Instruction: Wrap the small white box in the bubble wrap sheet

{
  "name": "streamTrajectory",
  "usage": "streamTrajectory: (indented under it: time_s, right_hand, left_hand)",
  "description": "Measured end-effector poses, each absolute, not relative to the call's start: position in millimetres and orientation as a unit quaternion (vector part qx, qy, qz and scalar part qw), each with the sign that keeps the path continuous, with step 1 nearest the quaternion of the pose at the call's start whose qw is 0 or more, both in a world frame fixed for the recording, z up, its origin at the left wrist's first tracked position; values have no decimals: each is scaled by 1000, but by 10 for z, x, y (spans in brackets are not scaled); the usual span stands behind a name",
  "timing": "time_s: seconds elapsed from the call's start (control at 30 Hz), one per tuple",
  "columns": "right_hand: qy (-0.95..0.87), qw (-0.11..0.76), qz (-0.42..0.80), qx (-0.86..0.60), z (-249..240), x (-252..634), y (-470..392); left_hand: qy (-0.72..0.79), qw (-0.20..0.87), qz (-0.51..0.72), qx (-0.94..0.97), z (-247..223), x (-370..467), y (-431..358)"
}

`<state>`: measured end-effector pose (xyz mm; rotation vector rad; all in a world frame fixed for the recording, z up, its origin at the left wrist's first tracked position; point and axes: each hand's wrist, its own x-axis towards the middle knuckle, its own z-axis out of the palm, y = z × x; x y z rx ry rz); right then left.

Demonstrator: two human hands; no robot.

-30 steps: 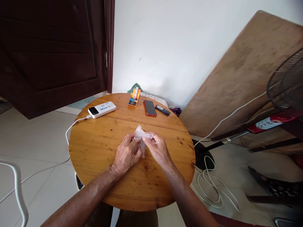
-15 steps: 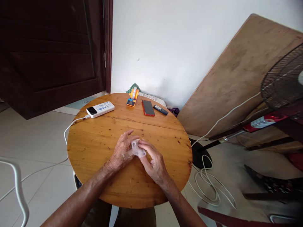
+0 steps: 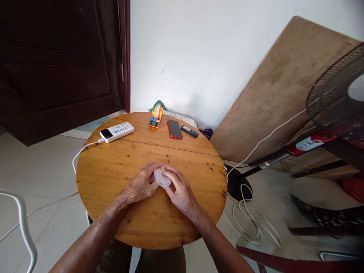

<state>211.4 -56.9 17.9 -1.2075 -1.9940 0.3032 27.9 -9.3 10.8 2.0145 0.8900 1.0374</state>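
Observation:
Between both hands, over the near middle of the round wooden table (image 3: 122, 151), is a crumpled wad of clear tape (image 3: 162, 178), whitish and see-through. My left hand (image 3: 143, 182) curls round its left side, thumb below and fingers above. From the right, my right hand (image 3: 180, 187) presses on it with thumb and bent fingers. The fingers partly cover the wad, so whether anything is inside it cannot be told. Farther back stands an orange tape dispenser (image 3: 156, 116) with a roll of clear tape on it.
A red-edged phone (image 3: 174, 129) and a small dark blue device (image 3: 190, 131) lie at the back of the table. At the left, a white power bank (image 3: 118, 132) has a cable plugged in. To the right stands a fan (image 3: 335, 87), with coiled white cable (image 3: 250, 220) on the floor.
A loose strip of tape that stuck out toward the left hand now lies against the wad or is hidden. The left fingers have closed in round it. The view has shifted slightly.

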Motion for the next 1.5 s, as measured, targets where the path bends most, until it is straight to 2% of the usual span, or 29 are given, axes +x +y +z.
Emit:
streamTrajectory:
  time_s: [0.07,0.2,0.3,0.43,0.63,0.73,0.9,1.0,1.17,1.33,1.5]
  right_hand:
    - [-750,402,193,-488,228,2147,-534]
    - [-638,377,459,-490,311,2210,-457]
    - [-578,364,550,-481,343,2221,-414]
    - [-591,382,501,-504,356,2198,-416]
    - [-672,358,385,-521,351,2141,-515]
    - [-678,359,359,-532,356,2104,-524]
    - [-611,378,491,-492,385,2104,-444]
    - [-607,363,499,-501,396,2118,-376]
    - [-654,307,391,-570,364,2111,-269]
    - [-660,292,392,-570,364,2115,-219]
    - [-679,306,389,-542,437,2186,-152]
  left_hand:
    - [364,365,406,755,139,288,-81]
    - [434,417,353,716,208,279,-77]
    - [486,365,306,732,225,284,-75]
    - [513,269,314,752,196,322,-50]
    - [532,302,312,727,171,359,-57]
    - [514,380,339,690,224,339,-73]
    - [383,600,346,611,313,265,-64]
    - [360,665,344,556,292,268,-60]
    - [398,626,366,562,222,310,-70]
    - [456,535,343,623,209,316,-60]
    - [431,599,376,560,220,334,-46]
